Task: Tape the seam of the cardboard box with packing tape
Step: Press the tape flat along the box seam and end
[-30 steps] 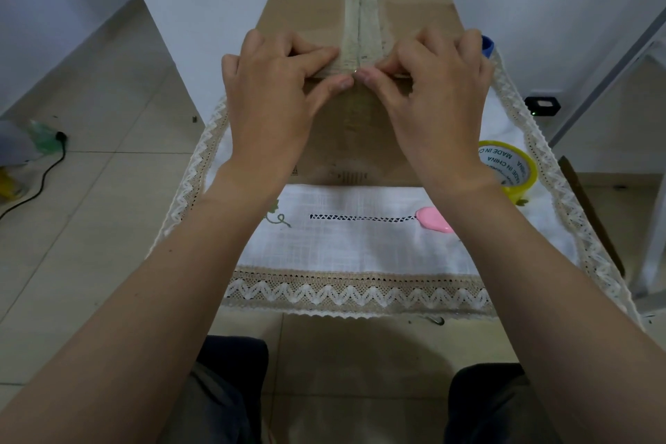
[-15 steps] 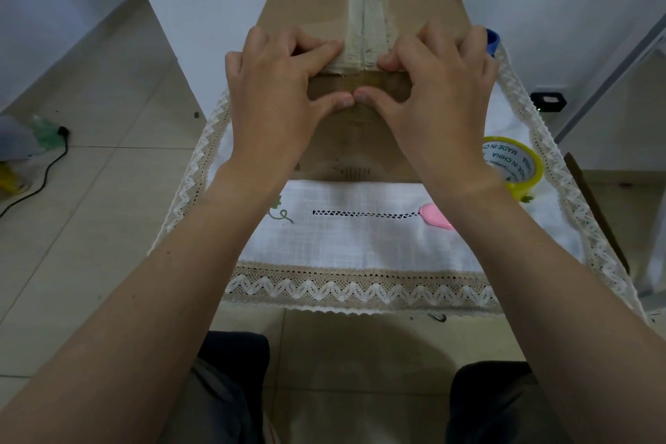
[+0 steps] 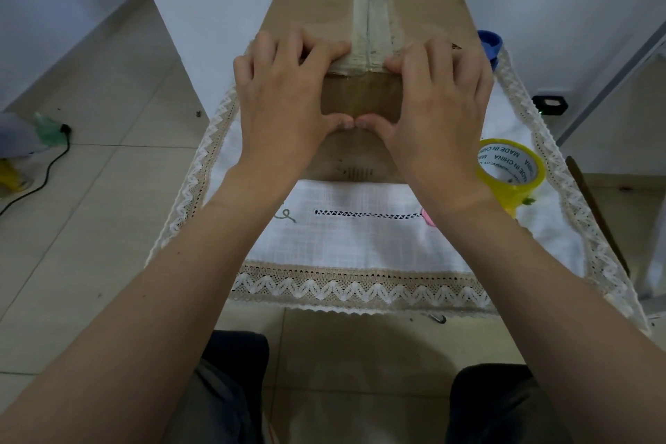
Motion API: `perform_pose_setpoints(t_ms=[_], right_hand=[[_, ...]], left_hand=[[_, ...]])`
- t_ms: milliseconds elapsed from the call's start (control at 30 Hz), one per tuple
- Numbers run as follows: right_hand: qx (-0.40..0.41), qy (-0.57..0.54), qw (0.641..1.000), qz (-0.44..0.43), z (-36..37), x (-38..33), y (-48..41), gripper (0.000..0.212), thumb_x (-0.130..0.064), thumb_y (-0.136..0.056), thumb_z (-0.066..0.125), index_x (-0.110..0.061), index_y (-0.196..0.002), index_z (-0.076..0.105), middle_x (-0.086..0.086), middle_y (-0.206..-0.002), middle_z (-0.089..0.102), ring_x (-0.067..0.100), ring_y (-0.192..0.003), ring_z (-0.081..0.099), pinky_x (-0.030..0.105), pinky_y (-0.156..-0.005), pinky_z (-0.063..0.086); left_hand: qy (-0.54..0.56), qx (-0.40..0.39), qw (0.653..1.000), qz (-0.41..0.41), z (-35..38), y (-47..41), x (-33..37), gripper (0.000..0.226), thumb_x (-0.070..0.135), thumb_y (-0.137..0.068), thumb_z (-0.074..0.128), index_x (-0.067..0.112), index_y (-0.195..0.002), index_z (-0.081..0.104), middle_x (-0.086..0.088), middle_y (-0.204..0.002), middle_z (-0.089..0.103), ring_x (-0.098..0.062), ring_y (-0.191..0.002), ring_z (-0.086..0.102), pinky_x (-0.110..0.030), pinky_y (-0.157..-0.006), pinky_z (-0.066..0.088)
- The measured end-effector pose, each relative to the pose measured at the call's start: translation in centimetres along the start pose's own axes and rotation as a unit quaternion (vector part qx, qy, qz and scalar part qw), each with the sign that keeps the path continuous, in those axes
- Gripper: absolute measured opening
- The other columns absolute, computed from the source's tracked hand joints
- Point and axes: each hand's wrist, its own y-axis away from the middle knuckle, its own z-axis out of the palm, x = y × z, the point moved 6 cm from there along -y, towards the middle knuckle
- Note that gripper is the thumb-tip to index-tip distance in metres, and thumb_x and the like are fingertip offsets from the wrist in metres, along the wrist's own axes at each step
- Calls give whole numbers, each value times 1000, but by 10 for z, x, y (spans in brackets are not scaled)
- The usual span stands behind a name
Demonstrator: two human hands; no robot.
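On the lace-edged cloth (image 3: pixel 360 238) the box (image 3: pixel 425 11) stands at 12 o'clock, left hand (image 3: pixel 284 97) and right hand (image 3: pixel 439 104) pressing the tape (image 3: pixel 378 22) over its near edge, thumbs touching, where uneven pressure could trap a wrinkle or lift the end.

Cloth (image 3: pixel 360 238) open nearside; tape roll (image 3: pixel 510 169) (yellow) obstructs right.

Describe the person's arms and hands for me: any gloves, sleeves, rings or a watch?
The left hand and right hand are bare: no gloves, no rings on the fingers that show. The left forearm and right forearm are bare as well, with no sleeve, watch or band in view.
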Motion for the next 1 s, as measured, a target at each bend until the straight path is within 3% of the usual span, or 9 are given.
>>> perform_pose_setpoints(t_ms=[133, 300, 367, 600, 867, 1000], right_hand=[[-20, 2, 1000, -14, 1, 3, 2, 73, -62, -65, 83, -21, -121, 59, 7, -125, 60, 37, -110, 54, 48, -101, 38], [23, -157, 987, -4, -15, 21, -11, 30, -52, -94, 65, -27, -106, 78, -6, -110, 71, 30, -103, 53, 45, -89, 42], [37, -191, 981, 20, -15, 25, -15, 26, -49, -95, 65, -29, -101, 81, -9, -105, 74, 29, -101, 53, 43, -89, 41], [46, -200, 977, 53, -8, 28, -19, 26, -52, -89, 70, -29, -94, 81, -8, -100, 74, 33, -103, 56, 42, -89, 37], [34, -111, 993, 13, -11, 20, -13, 32, -53, -82, 74, -24, -97, 75, -3, -105, 69, 33, -103, 55, 30, -80, 19], [26, -86, 996, 2, -10, 16, -9, 36, -52, -79, 75, -24, -102, 70, -2, -110, 66, 34, -106, 55, 37, -84, 29]], left_hand=[[17, -11, 1000, -12, 1, -1, 4, 80, 62, -58, 85, 32, -129, 64, 0, -121, 58, -31, -115, 51, -42, -95, 33], [75, 32, 993, -81, -1, -8, 8, 53, 76, -85, 53, 35, -112, 71, 9, -111, 60, -25, -114, 50, -39, -94, 30], [69, 45, 992, -98, -1, -10, 11, 51, 77, -86, 50, 36, -106, 71, 10, -108, 60, -24, -113, 50, -39, -94, 30], [74, 61, 991, -90, 1, -6, 9, 51, 79, -81, 57, 36, -103, 73, 11, -105, 63, -24, -108, 53, -38, -92, 30], [57, 48, 995, -67, 2, -1, 7, 64, 76, -65, 72, 33, -112, 71, 6, -110, 63, -29, -110, 54, -40, -94, 33], [23, 44, 997, -61, 4, 1, 8, 71, 76, -59, 75, 33, -115, 67, 2, -112, 62, -29, -109, 54, -41, -95, 36]])
